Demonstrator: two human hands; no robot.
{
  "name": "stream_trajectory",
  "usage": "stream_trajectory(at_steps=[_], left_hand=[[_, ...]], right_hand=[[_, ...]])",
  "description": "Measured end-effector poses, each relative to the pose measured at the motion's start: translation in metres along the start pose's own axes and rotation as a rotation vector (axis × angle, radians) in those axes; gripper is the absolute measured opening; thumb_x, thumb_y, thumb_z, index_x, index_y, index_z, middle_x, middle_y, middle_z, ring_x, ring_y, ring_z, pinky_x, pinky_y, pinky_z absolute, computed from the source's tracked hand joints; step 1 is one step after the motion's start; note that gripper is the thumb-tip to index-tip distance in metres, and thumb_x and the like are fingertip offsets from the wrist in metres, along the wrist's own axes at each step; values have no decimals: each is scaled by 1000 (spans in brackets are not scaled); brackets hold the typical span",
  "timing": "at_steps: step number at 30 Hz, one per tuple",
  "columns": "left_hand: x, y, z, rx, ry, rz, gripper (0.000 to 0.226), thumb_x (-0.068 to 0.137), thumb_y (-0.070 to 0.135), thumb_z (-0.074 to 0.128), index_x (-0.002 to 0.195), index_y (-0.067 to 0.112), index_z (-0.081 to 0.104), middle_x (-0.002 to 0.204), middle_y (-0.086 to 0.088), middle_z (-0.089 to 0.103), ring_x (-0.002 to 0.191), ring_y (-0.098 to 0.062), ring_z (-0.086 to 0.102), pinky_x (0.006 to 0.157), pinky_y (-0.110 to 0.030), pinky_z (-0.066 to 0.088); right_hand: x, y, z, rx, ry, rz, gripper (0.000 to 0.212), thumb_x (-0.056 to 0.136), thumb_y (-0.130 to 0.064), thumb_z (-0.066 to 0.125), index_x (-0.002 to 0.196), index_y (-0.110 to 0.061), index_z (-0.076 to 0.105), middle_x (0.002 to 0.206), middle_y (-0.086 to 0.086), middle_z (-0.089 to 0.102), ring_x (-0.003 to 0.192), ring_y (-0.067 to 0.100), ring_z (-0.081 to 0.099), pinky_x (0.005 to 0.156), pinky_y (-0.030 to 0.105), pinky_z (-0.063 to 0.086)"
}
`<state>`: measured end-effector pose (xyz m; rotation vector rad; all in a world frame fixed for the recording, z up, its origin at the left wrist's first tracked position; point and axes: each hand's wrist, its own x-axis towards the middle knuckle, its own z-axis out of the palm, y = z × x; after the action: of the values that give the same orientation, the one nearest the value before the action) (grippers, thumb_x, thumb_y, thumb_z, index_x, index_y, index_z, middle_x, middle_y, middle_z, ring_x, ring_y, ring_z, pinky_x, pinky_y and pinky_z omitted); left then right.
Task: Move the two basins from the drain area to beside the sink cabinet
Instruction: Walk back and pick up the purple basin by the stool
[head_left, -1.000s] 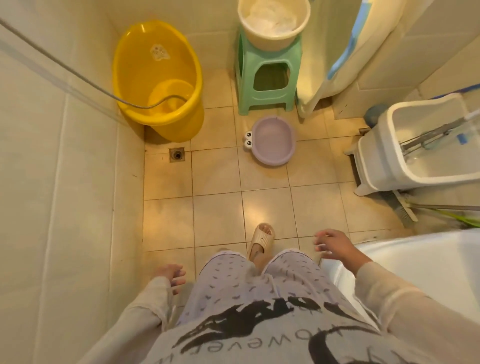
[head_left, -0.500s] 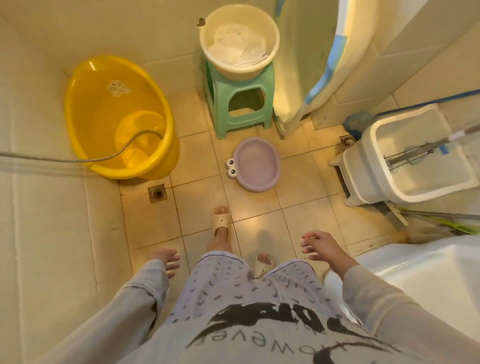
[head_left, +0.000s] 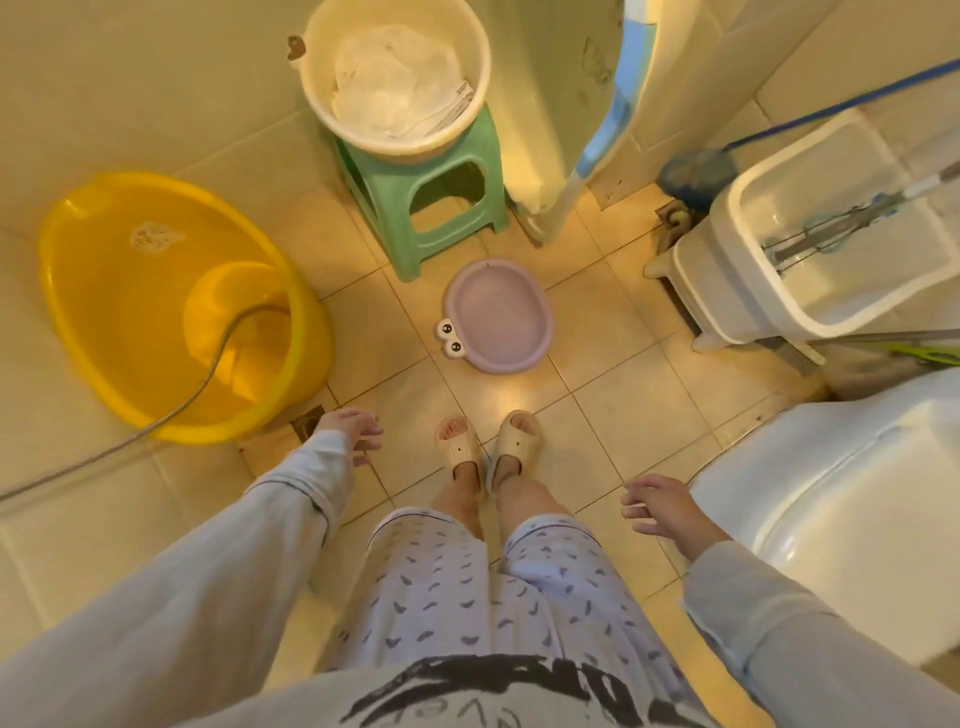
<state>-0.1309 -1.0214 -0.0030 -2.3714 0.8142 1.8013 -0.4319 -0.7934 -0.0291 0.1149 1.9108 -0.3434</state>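
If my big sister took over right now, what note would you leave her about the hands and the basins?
Left hand: empty, open, hanging near the yellow basin.
Right hand: empty, open, beside the white fixture.
Purple basin with googly eyes sits on the floor in front of the green stool.
Done: nothing lifted yet.
Left: carry both basins to beside the sink cabinet. A hose lies in the yellow one; probably take it out first.

The shirt (head_left: 498, 686) bears black lettering, cut off and upside down, unreadable.
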Motion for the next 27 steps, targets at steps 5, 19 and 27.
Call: stream_trajectory(at_steps=[5,19,27], left_hand=[[34,-6,21,83,-44,-106,39,94,6,44,131,-3,50,76,-7,56,61,-16,50,58,-28,42],[312,33,150,349,-66,47,15,89,14,49,99,12,59,99,-9,59,83,-20,55,59,-24,42],[498,84,230,623,156,274,49,88,20,49,133,0,44,136,-19,52,124,-33,49,94,-36,42]], right_hand=[[35,-31,15,-53,-42,8,12,91,-8,49,99,-10,58,80,7,60,64,16,58,63,29,48],[310,-107,100,-61,-65,-13,16,91,-6,46,100,-11,58,96,13,61,84,25,58,84,40,51],[490,-120,149,183,70,11,58,87,-8,56,140,-13,35,126,13,49,107,24,51,83,38,52]])
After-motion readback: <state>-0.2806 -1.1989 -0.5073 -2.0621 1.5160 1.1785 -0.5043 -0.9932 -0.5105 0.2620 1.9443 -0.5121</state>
